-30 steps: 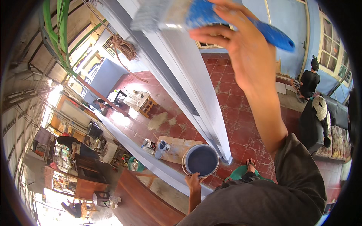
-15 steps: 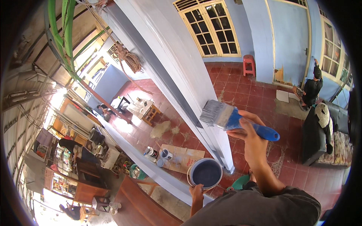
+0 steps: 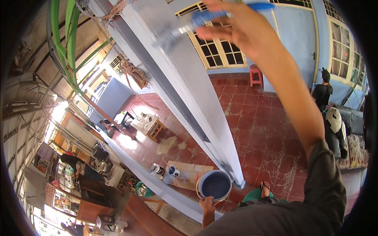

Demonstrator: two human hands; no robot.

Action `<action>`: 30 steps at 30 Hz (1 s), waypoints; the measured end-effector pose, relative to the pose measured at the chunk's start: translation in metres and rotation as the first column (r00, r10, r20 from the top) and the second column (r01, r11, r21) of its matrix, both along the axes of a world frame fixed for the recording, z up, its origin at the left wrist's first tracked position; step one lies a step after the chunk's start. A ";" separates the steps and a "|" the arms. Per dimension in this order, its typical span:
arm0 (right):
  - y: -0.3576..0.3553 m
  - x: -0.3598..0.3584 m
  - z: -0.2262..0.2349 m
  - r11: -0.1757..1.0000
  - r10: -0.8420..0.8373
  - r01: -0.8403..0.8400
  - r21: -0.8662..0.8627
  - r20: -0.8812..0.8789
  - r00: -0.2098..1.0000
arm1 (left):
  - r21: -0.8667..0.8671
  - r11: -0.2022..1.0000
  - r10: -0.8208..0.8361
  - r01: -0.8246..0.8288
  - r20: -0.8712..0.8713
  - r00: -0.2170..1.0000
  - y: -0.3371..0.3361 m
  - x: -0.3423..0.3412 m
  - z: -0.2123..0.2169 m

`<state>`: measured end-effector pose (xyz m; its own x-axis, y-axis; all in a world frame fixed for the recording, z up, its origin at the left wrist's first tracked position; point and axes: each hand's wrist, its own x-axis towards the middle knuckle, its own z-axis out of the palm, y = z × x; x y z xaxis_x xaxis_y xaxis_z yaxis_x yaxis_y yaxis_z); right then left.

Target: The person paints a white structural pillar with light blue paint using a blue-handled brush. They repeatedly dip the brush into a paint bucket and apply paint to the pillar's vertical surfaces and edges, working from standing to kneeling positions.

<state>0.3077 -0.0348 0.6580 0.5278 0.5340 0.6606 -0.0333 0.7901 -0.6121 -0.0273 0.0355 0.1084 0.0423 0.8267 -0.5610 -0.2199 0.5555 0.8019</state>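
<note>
Head view: we're up high beside a pale blue-grey column (image 3: pixel 185 94), red tiled floor (image 3: pixel 271 129) far below. Our right hand (image 3: pixel 236 29) is closed on a blue-handled brush (image 3: pixel 197 21), bristles touching the column near the top. Our left hand (image 3: pixel 207 205) grips the rim of a paint bucket (image 3: pixel 214 185) of dark blue paint. Blue wall (image 3: pixel 293 39) with cream windows (image 3: pixel 220 51) behind.

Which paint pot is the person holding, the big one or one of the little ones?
The big round bucket of dark blue paint: the left hand grips its near rim. The small containers stand far below on the board on the red floor, untouched.
</note>
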 end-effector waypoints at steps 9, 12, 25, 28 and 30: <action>0.013 -0.022 0.024 0.977 -0.031 0.066 0.202 -0.170 0.985 | 0.079 0.990 -0.127 0.116 0.151 0.980 0.002 0.008 -0.015; 0.028 -0.005 -0.048 0.996 -0.002 0.019 0.085 -0.194 0.981 | 0.024 1.000 -0.009 0.008 0.049 0.999 -0.005 0.018 0.004; -0.036 0.018 -0.199 0.918 -0.101 -0.125 -0.377 -0.525 0.845 | 0.034 0.998 0.052 -0.052 0.002 0.999 0.000 0.005 -0.039; -0.005 0.032 -0.155 0.975 0.014 -0.096 -0.198 -0.377 0.926 | 0.041 0.998 0.048 -0.047 -0.022 0.999 0.000 0.001 -0.014; 0.008 0.038 -0.093 0.964 0.042 -0.129 -0.234 -0.345 0.938 | 0.043 0.995 0.095 -0.095 -0.006 0.995 0.003 -0.003 -0.026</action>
